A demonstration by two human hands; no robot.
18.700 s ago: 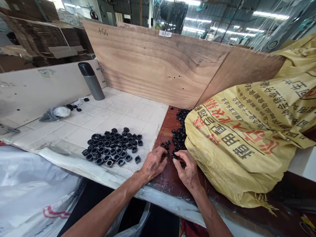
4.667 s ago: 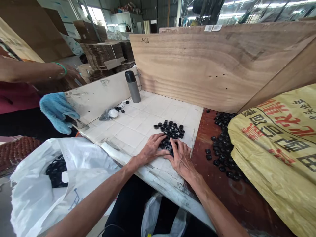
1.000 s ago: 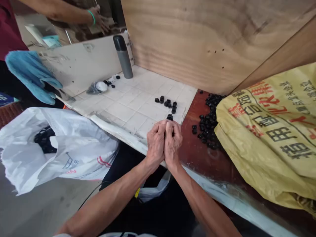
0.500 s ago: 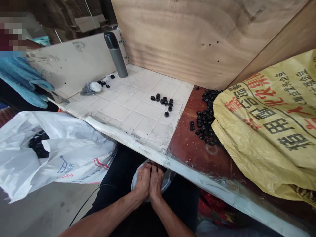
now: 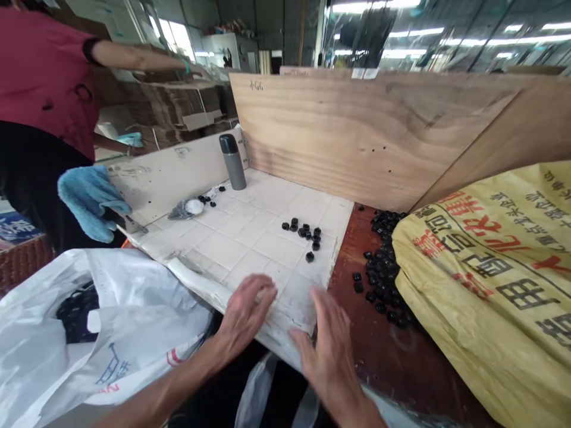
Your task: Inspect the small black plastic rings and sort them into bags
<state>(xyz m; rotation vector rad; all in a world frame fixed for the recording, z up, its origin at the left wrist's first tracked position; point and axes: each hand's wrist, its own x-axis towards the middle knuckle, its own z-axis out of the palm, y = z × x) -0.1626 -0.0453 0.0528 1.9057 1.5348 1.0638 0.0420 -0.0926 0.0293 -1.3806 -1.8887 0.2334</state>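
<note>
My left hand hovers over the front edge of the tiled board, fingers bent and apart, with nothing seen in it. To its right, my right hand is open, thumb spread from the fingers, near the seam between the board and the red-brown surface. Several small black nut-like pieces lie on the board just beyond both hands. A larger heap of the same black pieces rests on the red-brown surface. Below the hands, a translucent plastic bag sits between my legs.
A yellow printed sack covers the right side. A grey bottle stands at the back, near a small knotted bag. Wooden panels wall the rear. At left are a white sack, a blue glove and another person.
Both hands have risen from the plastic bag below the edge to above the board, moving apart and opening. The view has tilted up, bringing the room and the other person into sight.
</note>
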